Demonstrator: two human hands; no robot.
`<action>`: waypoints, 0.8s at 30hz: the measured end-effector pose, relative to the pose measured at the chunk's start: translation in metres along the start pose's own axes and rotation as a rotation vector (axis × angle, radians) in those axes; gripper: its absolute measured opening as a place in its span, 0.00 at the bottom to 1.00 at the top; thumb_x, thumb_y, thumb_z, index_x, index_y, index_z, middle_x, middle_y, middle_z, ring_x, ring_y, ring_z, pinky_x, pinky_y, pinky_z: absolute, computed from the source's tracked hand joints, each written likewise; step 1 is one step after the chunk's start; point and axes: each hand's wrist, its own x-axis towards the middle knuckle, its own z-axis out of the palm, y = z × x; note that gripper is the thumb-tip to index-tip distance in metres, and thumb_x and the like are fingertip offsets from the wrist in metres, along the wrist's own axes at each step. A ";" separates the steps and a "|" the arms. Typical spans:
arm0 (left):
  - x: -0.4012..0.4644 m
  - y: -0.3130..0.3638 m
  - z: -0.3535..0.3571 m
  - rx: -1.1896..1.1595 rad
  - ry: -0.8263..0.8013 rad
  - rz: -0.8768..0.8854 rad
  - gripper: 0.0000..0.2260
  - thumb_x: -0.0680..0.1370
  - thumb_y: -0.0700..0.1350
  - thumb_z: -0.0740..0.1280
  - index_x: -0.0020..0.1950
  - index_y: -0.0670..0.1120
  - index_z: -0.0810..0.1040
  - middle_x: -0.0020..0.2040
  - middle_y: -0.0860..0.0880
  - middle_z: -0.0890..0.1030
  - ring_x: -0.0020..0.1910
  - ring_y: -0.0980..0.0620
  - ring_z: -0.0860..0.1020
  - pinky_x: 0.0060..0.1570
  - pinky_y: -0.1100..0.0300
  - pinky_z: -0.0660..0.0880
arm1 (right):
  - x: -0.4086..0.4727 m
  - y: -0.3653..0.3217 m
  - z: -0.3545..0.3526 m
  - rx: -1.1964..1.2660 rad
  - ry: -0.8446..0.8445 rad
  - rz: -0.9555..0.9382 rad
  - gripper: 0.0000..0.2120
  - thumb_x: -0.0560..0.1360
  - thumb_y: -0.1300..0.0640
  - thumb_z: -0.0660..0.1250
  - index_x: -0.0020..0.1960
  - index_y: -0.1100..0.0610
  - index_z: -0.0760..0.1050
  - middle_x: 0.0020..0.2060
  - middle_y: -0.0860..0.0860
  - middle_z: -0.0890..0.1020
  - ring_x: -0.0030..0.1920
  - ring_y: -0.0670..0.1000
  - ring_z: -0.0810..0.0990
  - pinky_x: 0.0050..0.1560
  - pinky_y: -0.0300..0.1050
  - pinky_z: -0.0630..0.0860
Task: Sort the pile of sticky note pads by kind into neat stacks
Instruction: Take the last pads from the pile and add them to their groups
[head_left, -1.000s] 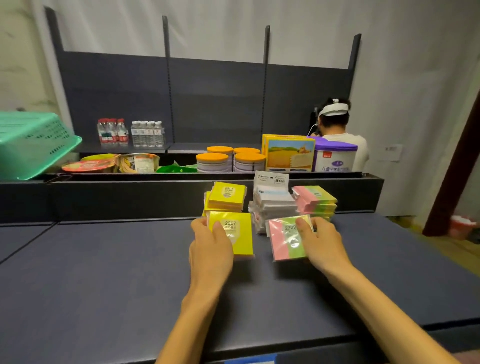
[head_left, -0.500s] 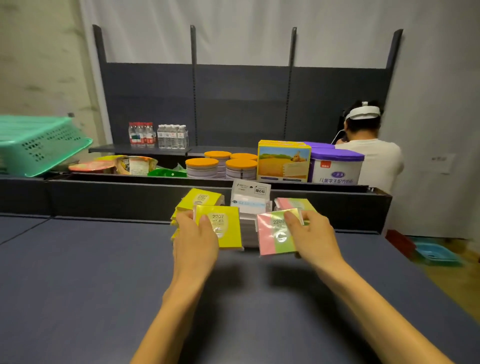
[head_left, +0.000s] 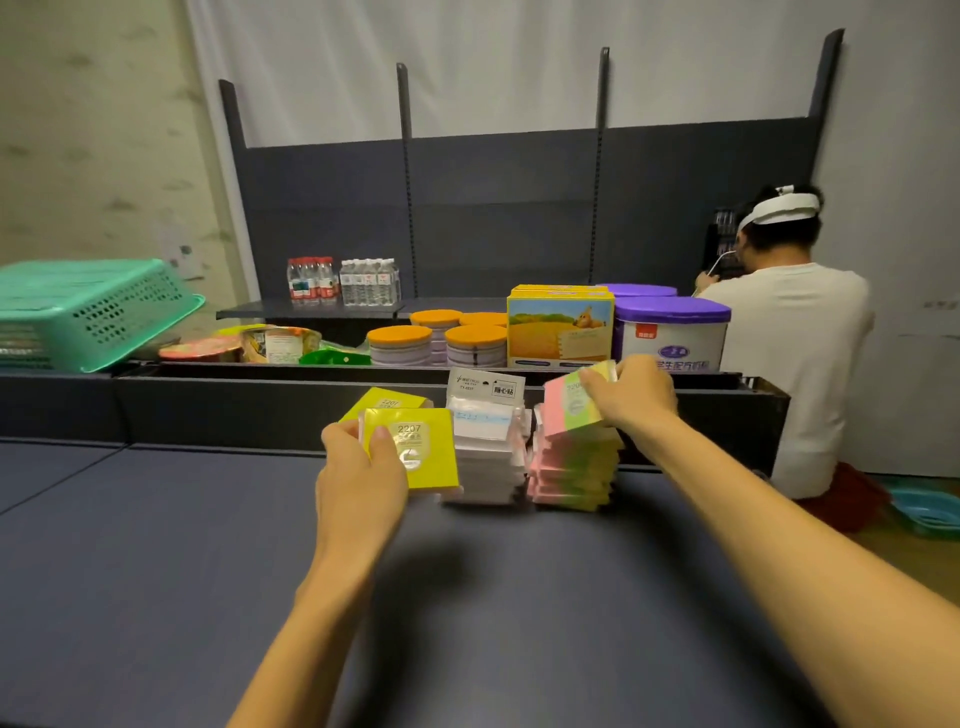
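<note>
My left hand (head_left: 358, 473) grips a yellow sticky note pad (head_left: 418, 447) marked 2207, held just in front of the yellow stack (head_left: 387, 402). A stack of white packaged pads (head_left: 485, 447) stands in the middle. My right hand (head_left: 631, 392) holds a pink-and-green pad (head_left: 569, 408) on top of the pink-and-green stack (head_left: 571, 467) at the right. All three stacks sit on the dark table (head_left: 156, 571) near its back edge.
Behind the table runs a dark low wall (head_left: 234, 410). Beyond it lie orange-lidded tubs (head_left: 436, 340), a yellow box (head_left: 558, 327), purple-lidded cans (head_left: 670, 330), snack packs and bottled water. A green basket (head_left: 88, 312) sits at the left. A person (head_left: 789, 332) crouches at the right.
Both hands lifted their pads off the table and moved back toward the stacks. The right hand's pink-and-green pad now lies atop its stack; the yellow pad is held up in front of the yellow stack.
</note>
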 end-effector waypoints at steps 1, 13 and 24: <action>0.002 -0.001 0.000 0.008 0.003 0.003 0.12 0.82 0.49 0.56 0.62 0.45 0.66 0.53 0.45 0.76 0.52 0.44 0.76 0.56 0.48 0.74 | 0.000 -0.001 0.001 -0.085 0.014 -0.020 0.16 0.76 0.46 0.66 0.52 0.60 0.75 0.47 0.54 0.79 0.48 0.54 0.78 0.40 0.46 0.72; 0.024 -0.012 -0.015 0.097 0.065 0.003 0.10 0.82 0.50 0.55 0.59 0.46 0.67 0.56 0.44 0.79 0.52 0.47 0.77 0.46 0.54 0.73 | -0.005 -0.006 0.004 -0.813 0.162 -0.403 0.13 0.78 0.49 0.63 0.52 0.58 0.76 0.48 0.58 0.79 0.52 0.58 0.75 0.41 0.48 0.69; 0.085 -0.013 -0.021 0.196 -0.047 0.094 0.14 0.81 0.50 0.60 0.61 0.42 0.68 0.58 0.43 0.78 0.55 0.45 0.77 0.50 0.51 0.74 | -0.034 -0.040 0.039 -0.735 0.312 -0.686 0.13 0.80 0.51 0.59 0.44 0.58 0.76 0.41 0.56 0.80 0.43 0.56 0.75 0.38 0.48 0.72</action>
